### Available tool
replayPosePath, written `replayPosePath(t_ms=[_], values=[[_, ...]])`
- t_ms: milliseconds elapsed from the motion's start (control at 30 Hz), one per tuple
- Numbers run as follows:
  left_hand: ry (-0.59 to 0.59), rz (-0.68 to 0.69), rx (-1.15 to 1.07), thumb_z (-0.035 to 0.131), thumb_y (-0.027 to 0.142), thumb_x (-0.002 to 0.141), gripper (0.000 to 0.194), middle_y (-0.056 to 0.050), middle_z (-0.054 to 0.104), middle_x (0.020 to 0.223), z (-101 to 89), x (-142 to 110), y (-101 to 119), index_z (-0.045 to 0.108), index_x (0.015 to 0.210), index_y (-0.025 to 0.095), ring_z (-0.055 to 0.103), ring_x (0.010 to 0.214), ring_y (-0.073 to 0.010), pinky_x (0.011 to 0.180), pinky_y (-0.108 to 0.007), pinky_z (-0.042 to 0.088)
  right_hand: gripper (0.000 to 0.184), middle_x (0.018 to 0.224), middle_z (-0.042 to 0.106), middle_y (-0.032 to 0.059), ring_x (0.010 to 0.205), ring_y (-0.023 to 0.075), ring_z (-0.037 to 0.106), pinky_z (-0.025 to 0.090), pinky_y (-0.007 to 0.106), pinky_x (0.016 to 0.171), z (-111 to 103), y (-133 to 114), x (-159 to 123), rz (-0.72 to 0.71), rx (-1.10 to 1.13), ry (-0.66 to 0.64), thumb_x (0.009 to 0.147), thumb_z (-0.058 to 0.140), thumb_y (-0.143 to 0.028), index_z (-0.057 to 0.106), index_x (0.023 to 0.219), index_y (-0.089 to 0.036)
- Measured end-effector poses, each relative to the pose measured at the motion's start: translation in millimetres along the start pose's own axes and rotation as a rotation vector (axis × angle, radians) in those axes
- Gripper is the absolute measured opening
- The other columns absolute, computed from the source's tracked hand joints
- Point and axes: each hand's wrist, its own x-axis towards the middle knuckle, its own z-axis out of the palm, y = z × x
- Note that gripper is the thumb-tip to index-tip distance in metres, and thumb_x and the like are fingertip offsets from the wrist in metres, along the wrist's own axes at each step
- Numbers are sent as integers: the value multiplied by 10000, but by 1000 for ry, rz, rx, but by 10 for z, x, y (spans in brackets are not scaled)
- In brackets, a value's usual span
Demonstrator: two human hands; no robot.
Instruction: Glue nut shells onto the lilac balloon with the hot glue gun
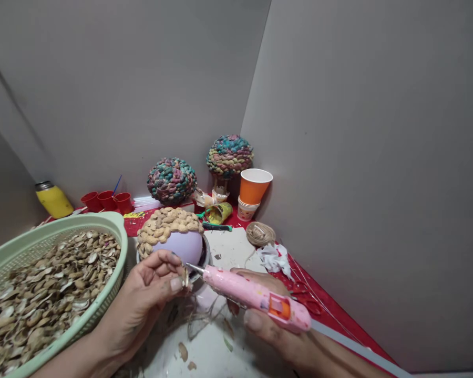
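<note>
My left hand pinches a peanut shell between thumb and fingers, its inner side partly hidden. Wrapped in my right hand is a pink hot glue gun, its metal nozzle pointing left, close to the shell; whether they touch I cannot tell. Just behind both hands, a lilac balloon-like ball rests in a round bowl. Peanut shells cover its top and left side, while the front right surface shows smooth.
A green basket full of shells stands at left. Behind are two colourful shell-covered balls, red cups, a yellow bottle and an orange paper cup. Twine and crumpled tissue lie at right; grey walls enclose the table.
</note>
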Motion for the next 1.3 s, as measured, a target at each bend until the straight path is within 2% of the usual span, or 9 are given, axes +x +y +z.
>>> replayPosePath(t_ms=[167,300,533,700,867,1300], values=[[10,19,-14,790,167,720,234,-13,645,801,16,-2,22,622,883,171,588,722,-121,717,-243,491,470,609,371,-6,528,170,392,310,329,525,2,34,-30,-33,-7,-67,928,296,-634,347,680,-238],[21,49,-3,764,128,739,199,5,627,799,29,-3,29,620,869,173,566,711,-102,695,-218,478,451,625,341,-17,547,167,376,285,328,538,36,97,-54,-91,-1,-61,937,317,-611,295,695,-230],[39,83,28,762,139,743,211,11,626,795,56,1,25,607,880,181,557,717,-106,705,-220,462,339,637,377,-35,536,151,390,276,311,538,77,248,-123,-156,-3,-66,898,448,-505,340,723,-234],[44,96,44,778,152,735,220,11,640,779,38,-7,0,606,868,181,557,699,-100,684,-206,454,365,618,365,-47,510,138,371,264,297,519,83,235,-102,-150,24,-27,878,491,-497,324,694,-230],[53,108,46,788,152,725,234,15,638,780,32,-18,-9,602,862,182,560,693,-94,681,-201,457,310,613,373,-44,510,137,379,280,305,518,74,224,-95,-160,-10,-41,846,515,-418,326,690,-229],[64,122,76,789,162,731,234,1,643,797,14,-14,-19,607,877,184,577,734,-111,718,-214,470,365,598,421,-38,507,144,437,312,294,499,47,175,-66,-186,-139,-39,912,406,-502,328,683,-230]])
